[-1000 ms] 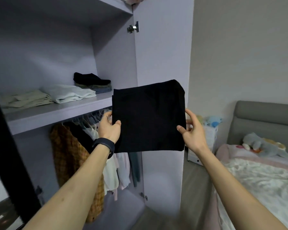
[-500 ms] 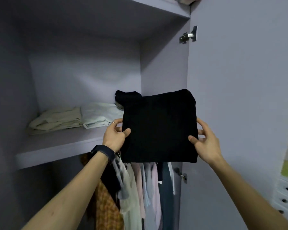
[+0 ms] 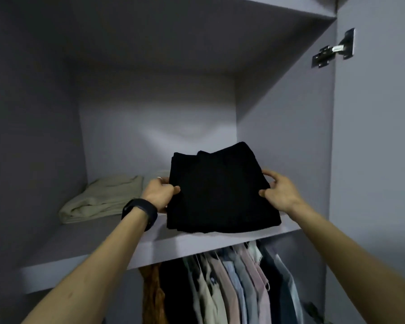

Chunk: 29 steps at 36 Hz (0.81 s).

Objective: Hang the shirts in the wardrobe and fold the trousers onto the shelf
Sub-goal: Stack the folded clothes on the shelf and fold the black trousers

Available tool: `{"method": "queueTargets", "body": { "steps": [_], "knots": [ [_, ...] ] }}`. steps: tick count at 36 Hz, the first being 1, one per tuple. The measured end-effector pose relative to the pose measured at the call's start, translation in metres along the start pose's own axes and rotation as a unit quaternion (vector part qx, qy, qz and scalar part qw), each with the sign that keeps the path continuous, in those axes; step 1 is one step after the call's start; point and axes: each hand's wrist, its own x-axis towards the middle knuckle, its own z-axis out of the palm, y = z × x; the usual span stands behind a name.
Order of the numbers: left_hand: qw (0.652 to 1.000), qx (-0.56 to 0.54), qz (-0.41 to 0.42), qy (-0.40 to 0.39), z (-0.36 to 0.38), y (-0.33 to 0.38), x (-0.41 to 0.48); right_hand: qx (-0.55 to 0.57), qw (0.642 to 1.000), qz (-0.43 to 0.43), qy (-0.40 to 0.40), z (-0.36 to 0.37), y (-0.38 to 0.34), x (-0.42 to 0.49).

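The folded black trousers (image 3: pixel 220 195) sit in the middle of the frame, their lower edge down on the shelf (image 3: pixel 98 251) towards its right end, close to the wardrobe's inner side wall. The left hand (image 3: pixel 160 191) pinches the left edge of the bundle, thumb on top and fingers tucked behind. The right hand (image 3: pixel 278 191) holds the right edge the same way, thumb pressed on the cloth and fingers curled round the side. Neither hand has let go, so I judge this piece as placed but not yet released. The far edge of the black bundle shows more than one layer, and I cannot tell whether a second dark garment lies under or behind it.

Left of centre a folded beige garment (image 3: pixel 103 197) lies on the same shelf, and a paler folded piece (image 3: pixel 153 177) peeks out behind the left hand, so part of the folding seems done. At the bottom of the frame, a row of hanging shirts (image 3: pixel 232 284) fills the rail under the shelf, which suggests the hanging part is well along too. What remains here is to free both hands and perhaps square the pile. Whether more clothes wait elsewhere cannot be seen
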Motion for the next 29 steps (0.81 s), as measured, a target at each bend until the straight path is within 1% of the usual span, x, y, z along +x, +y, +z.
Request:
{"method": "queueTargets", "body": {
  "steps": [5, 10, 13, 17, 21, 24, 26, 29],
  "knots": [
    [0.999, 0.033, 0.011, 0.041, -0.035, -0.002, 0.054, 0.027, 0.999, -0.002, -0.020, 0.045, -0.024, 0.068],
    [0.994, 0.065, 0.020, 0.090, -0.088, 0.001, 0.106, 0.030, 0.998, -0.047, -0.042, 0.102, -0.064, 0.128],
    [0.990, 0.062, 0.007, 0.123, -0.117, 0.002, 0.127, 0.032, 0.995, -0.066, -0.061, 0.136, -0.091, 0.161],
    [0.984, 0.039, -0.043, 0.166, -0.149, -0.013, 0.145, -0.005, 0.989, -0.108, -0.101, 0.182, -0.134, 0.208],
    [0.975, 0.010, -0.065, 0.214, -0.172, -0.042, 0.151, -0.038, 0.976, -0.162, -0.138, 0.232, -0.171, 0.247],
    [0.959, -0.036, -0.070, 0.271, -0.177, -0.062, 0.145, -0.064, 0.955, -0.202, -0.206, 0.277, -0.196, 0.266],
    [0.951, -0.059, -0.072, 0.294, -0.178, -0.073, 0.141, -0.069, 0.944, -0.218, -0.239, 0.306, -0.209, 0.276],
    [0.940, -0.060, -0.074, 0.326, -0.166, -0.067, 0.128, -0.074, 0.925, -0.249, -0.278, 0.346, -0.230, 0.288]
  ]
}}
